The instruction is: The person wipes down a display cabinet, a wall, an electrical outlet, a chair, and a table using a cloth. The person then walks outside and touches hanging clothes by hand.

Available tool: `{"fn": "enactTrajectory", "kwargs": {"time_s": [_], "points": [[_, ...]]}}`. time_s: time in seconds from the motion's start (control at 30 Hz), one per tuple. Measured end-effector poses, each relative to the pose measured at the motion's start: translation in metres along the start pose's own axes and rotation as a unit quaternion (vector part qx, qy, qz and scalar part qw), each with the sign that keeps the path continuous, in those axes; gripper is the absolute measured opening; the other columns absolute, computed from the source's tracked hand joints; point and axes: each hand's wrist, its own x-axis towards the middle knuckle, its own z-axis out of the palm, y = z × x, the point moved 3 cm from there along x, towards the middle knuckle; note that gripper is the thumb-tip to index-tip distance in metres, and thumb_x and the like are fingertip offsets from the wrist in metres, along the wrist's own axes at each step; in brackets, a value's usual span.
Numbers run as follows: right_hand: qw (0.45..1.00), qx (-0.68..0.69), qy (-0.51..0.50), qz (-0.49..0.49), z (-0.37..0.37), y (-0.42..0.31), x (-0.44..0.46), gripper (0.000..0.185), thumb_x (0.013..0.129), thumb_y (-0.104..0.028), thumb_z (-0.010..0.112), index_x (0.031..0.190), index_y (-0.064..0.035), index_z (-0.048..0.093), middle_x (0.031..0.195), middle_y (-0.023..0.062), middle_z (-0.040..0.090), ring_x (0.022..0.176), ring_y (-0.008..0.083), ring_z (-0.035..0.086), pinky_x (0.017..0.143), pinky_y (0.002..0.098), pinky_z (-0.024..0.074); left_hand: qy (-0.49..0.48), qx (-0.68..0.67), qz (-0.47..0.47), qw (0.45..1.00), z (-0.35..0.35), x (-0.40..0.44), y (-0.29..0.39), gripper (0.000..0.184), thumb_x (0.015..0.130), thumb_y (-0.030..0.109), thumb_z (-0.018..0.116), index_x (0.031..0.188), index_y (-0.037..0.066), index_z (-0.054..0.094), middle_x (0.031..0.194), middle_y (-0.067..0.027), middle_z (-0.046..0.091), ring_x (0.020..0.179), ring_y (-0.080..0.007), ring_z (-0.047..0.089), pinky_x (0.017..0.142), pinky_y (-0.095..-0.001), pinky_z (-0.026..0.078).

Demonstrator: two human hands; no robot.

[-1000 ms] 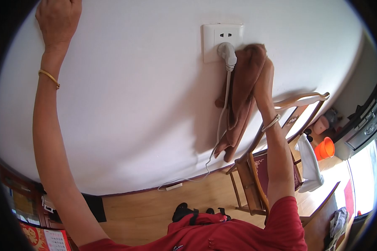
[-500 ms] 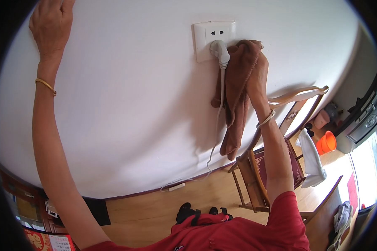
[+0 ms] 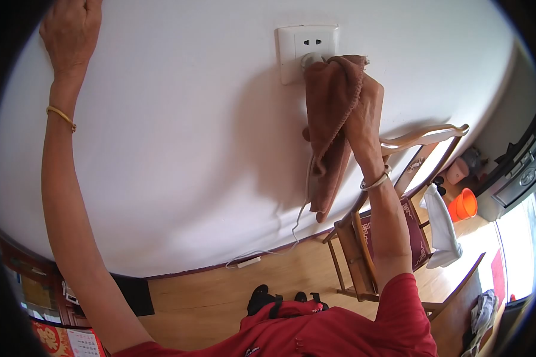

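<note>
A white wall socket (image 3: 290, 50) with a plug (image 3: 311, 59) in its lower part is on the white wall. My right hand (image 3: 366, 110) grips a brown cloth (image 3: 333, 101), which hangs down from it and covers most of the plug and the upper part of its cord. Below the cloth the white cord (image 3: 298, 223) runs down to the floor. My left hand (image 3: 72, 35) is raised against the wall at the upper left; its fingertips are cut off by the frame edge, and what they do is not visible.
A wooden chair (image 3: 354, 253) with a patterned seat stands by the wall at the right, a white cloth (image 3: 439, 229) near it. Beyond are an orange bucket (image 3: 463, 205) and a pink container (image 3: 457, 171). A red calendar (image 3: 50, 339) lies at the lower left.
My right hand has moved the brown cloth left, over the plug and cord that showed before. My left hand has shifted slightly left and stays at the wall.
</note>
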Motion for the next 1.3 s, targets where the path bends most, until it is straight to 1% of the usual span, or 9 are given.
{"fn": "enactTrajectory", "kwargs": {"time_s": [0.03, 0.1, 0.27, 0.47, 0.63, 0.7, 0.83, 0.9, 1.3], "points": [[0.999, 0.035, 0.008, 0.009, -0.001, -0.002, -0.002, 0.022, 0.083, -0.010, 0.059, 0.104, -0.0037, 0.064, 0.079, 0.0157, 0.066, 0.070, 0.0215, 0.066, 0.065, 0.0291, 0.0501, 0.000, 0.003, 0.000, 1.000, -0.002, -0.001, 0.002, 0.033, 0.092, 0.027, 0.041, 0.110, 0.002, 0.053, 0.114, -0.0245, 0.047, 0.103, -0.0370, 0.048, 0.081, -0.0489, 0.039], [0.997, 0.070, 0.016, 0.019, -0.002, 0.000, -0.004, 0.022, 0.084, -0.009, 0.058, 0.104, -0.0038, 0.064, 0.080, 0.0145, 0.067, 0.071, 0.0186, 0.065, 0.065, 0.0278, 0.0496, -0.125, 0.053, -0.099, 0.986, -0.002, -0.006, 0.002, 0.041, 0.094, 0.023, 0.046, 0.133, 0.010, 0.045, 0.141, -0.0128, 0.038, 0.133, -0.0291, 0.031, 0.111, -0.0456, 0.021], [0.961, 0.262, -0.026, 0.079, -0.004, 0.018, -0.011, 0.021, 0.087, -0.007, 0.057, 0.105, -0.0011, 0.065, 0.084, 0.0036, 0.066, 0.079, 0.0094, 0.057, 0.071, 0.0235, 0.0472, -0.120, 0.050, -0.100, 0.986, -0.003, -0.005, 0.003, 0.040, 0.094, 0.023, 0.045, 0.132, 0.010, 0.046, 0.141, -0.0129, 0.038, 0.132, -0.0298, 0.031, 0.110, -0.0459, 0.021], [0.961, 0.241, 0.028, 0.135, -0.008, 0.033, -0.022, 0.025, 0.091, -0.014, 0.054, 0.110, 0.0003, 0.062, 0.096, 0.0059, 0.064, 0.086, 0.0121, 0.058, 0.077, 0.0250, 0.0476, -0.104, 0.080, -0.084, 0.988, 0.003, -0.009, -0.002, 0.039, 0.094, 0.022, 0.045, 0.131, 0.008, 0.047, 0.140, -0.0134, 0.040, 0.132, -0.0304, 0.032, 0.110, -0.0459, 0.021], [0.970, 0.214, 0.037, 0.106, 0.002, 0.009, -0.022, 0.025, 0.087, -0.016, 0.057, 0.105, 0.0003, 0.064, 0.085, 0.0057, 0.066, 0.079, 0.0139, 0.060, 0.071, 0.0248, 0.0476, -0.124, 0.055, -0.102, 0.986, 0.000, -0.005, -0.001, 0.039, 0.094, 0.023, 0.045, 0.130, 0.007, 0.048, 0.139, -0.0146, 0.041, 0.132, -0.0307, 0.032, 0.110, -0.0459, 0.021], [0.984, 0.149, 0.012, 0.092, 0.005, 0.000, -0.019, 0.025, 0.088, -0.016, 0.055, 0.105, 0.0006, 0.064, 0.086, 0.0051, 0.066, 0.078, 0.0142, 0.061, 0.071, 0.0239, 0.0477, -0.034, -0.041, -0.029, 0.998, 0.001, -0.003, -0.004, 0.038, 0.092, 0.030, 0.038, 0.115, 0.004, 0.050, 0.122, -0.0248, 0.043, 0.112, -0.0368, 0.039, 0.089, -0.0497, 0.031], [0.975, 0.193, 0.050, 0.095, 0.011, 0.011, -0.023, 0.027, 0.091, -0.017, 0.052, 0.108, 0.0013, 0.061, 0.085, 0.0074, 0.065, 0.078, 0.0123, 0.058, 0.070, 0.0250, 0.0469, -0.050, -0.050, -0.046, 0.996, -0.004, -0.002, -0.002, 0.040, 0.092, 0.032, 0.039, 0.117, 0.003, 0.052, 0.124, -0.0262, 0.044, 0.114, -0.0387, 0.041, 0.090, -0.0515, 0.033], [0.975, 0.190, 0.046, 0.107, 0.009, 0.030, -0.023, 0.028, 0.092, -0.018, 0.050, 0.109, 0.0012, 0.060, 0.085, 0.0075, 0.064, 0.078, 0.0125, 0.058, 0.070, 0.0251, 0.0465, -0.110, 0.051, -0.102, 0.987, -0.003, -0.006, 0.000, 0.040, 0.094, 0.023, 0.045, 0.130, 0.008, 0.048, 0.139, -0.0143, 0.041, 0.132, -0.0303, 0.032, 0.110, -0.0459, 0.021], [0.993, 0.107, 0.033, 0.028, 0.007, 0.001, -0.030, 0.026, 0.091, -0.017, 0.054, 0.111, -0.0003, 0.060, 0.094, 0.0094, 0.066, 0.085, 0.0167, 0.061, 0.077, 0.0284, 0.0480, -0.071, 0.121, -0.030, 0.990, 0.008, -0.014, -0.009, 0.039, 0.093, 0.021, 0.048, 0.130, 0.008, 0.049, 0.139, -0.0139, 0.042, 0.131, -0.0301, 0.034, 0.109, -0.0455, 0.023]]}}
